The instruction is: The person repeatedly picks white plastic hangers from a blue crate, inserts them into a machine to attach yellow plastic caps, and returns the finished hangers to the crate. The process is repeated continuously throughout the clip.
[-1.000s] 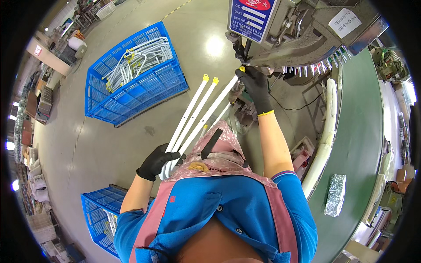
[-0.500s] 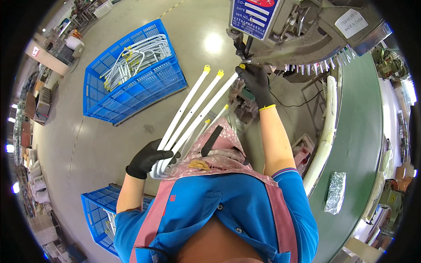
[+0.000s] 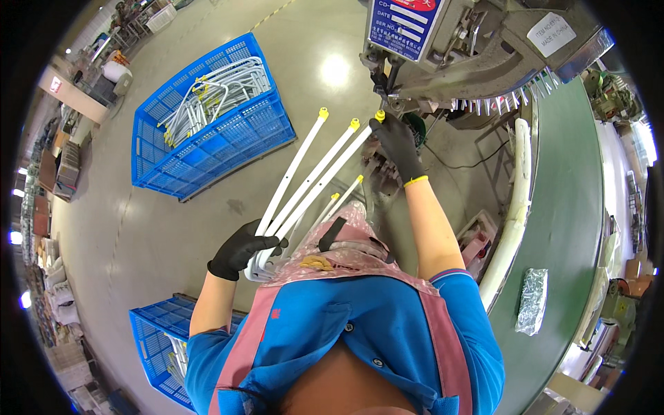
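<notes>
My left hand (image 3: pixel 241 249), in a black glove, grips the near ends of several long white tubes (image 3: pixel 304 183) with yellow caps at their far ends. The tubes fan out toward the grey machine (image 3: pixel 477 52) ahead. My right hand (image 3: pixel 398 143), also gloved in black, holds the far capped tip of the rightmost tube just under the machine's head. A shorter white tube (image 3: pixel 339 200) lies lower, over my pink apron (image 3: pixel 346 245).
A blue crate (image 3: pixel 207 131) with bent white tubes stands on the floor at the left. Another blue crate (image 3: pixel 155 342) sits by my left side. A green conveyor belt (image 3: pixel 574 221) curves along the right, bearing a silvery bag (image 3: pixel 532 301).
My left hand has drawn back toward my body with the tube bundle. My right hand has stayed at the tube tip beneath the machine head.
</notes>
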`<state>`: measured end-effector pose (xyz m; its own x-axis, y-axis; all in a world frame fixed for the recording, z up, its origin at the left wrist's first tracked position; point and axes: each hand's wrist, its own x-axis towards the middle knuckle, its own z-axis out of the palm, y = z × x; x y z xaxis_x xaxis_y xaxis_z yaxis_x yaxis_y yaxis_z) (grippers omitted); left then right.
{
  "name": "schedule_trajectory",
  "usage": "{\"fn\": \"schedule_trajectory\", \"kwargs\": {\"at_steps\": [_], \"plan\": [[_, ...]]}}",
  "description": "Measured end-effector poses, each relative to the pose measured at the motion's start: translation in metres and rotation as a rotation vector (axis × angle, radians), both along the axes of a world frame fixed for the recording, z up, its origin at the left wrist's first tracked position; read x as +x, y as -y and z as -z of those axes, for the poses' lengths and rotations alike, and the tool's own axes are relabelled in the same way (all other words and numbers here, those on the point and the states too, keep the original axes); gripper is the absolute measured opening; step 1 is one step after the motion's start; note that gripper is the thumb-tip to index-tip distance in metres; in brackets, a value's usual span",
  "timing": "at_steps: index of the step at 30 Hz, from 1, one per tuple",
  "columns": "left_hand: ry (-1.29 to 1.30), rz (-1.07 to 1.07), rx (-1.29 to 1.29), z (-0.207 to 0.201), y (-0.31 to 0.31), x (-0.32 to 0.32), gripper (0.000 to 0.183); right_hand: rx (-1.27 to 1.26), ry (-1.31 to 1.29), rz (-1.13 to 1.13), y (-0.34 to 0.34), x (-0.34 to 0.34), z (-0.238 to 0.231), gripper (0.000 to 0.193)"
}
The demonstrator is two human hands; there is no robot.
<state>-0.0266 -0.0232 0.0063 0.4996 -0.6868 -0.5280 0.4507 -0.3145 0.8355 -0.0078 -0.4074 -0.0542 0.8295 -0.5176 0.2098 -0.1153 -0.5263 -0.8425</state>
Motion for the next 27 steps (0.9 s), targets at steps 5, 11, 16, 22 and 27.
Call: {"fn": "schedule_trajectory", "kwargs": {"at_steps": [5, 11, 16, 22, 27], "plan": [[-0.009, -0.009, -0.028, 0.0, 0.0, 0.0, 0.041, 0.106, -0.057, 0.053, -0.011, -0.02, 0.028, 0.04], [-0.007, -0.022, -0.046, -0.001, 0.002, -0.004, 0.039, 0.18, -0.033, -0.063, -0.011, -0.05, 0.064, 0.04], [0.062, -0.132, -0.045, -0.014, 0.007, -0.017, 0.045, 0.146, -0.203, -0.041, -0.016, -0.071, 0.084, 0.034], [0.24, -0.328, -0.107, -0.039, 0.006, -0.008, 0.041, -0.041, -0.091, -0.43, -0.041, -0.086, 0.088, 0.024], [0.426, -0.495, -0.338, -0.053, 0.02, 0.009, 0.046, 0.148, -0.057, -0.52, -0.075, -0.108, 0.052, 0.015]]}}
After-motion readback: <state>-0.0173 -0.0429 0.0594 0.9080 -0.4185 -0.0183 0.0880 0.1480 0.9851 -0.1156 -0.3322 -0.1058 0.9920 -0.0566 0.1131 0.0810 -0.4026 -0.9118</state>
